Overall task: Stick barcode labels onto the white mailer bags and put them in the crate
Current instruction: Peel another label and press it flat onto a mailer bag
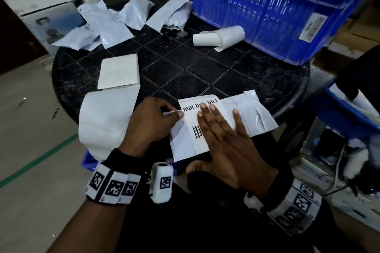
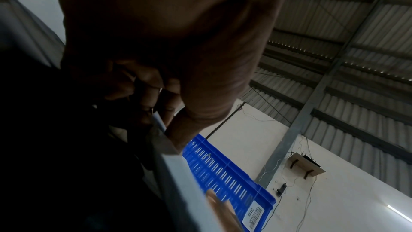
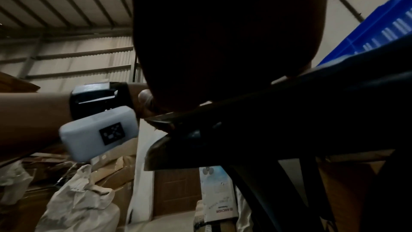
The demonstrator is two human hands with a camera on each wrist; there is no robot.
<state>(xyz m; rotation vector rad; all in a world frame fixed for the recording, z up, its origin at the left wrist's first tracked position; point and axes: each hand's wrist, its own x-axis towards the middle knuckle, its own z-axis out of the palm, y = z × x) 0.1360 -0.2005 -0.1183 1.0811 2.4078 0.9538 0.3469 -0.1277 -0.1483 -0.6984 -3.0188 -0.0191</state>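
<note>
A white mailer bag (image 1: pixel 250 115) lies at the near edge of the black round table (image 1: pixel 185 72). On it sits a barcode label (image 1: pixel 193 113) printed with black text and bars. My right hand (image 1: pixel 222 129) lies flat on the label with straight fingers. My left hand (image 1: pixel 152 121) pinches the left edge of the bag and label between thumb and fingers. The blue crate (image 1: pixel 275 6) stands at the table's far right and appears in the left wrist view as the blue crate (image 2: pixel 225 172). The right wrist view is mostly dark under my palm.
Several white mailer bags (image 1: pixel 107 20) lie heaped at the table's far left. A label stack with a long hanging backing strip (image 1: pixel 117 80) sits to my left. A curled backing sheet (image 1: pixel 220 37) lies by the crate. Cardboard boxes and another blue bin (image 1: pixel 345 113) stand around.
</note>
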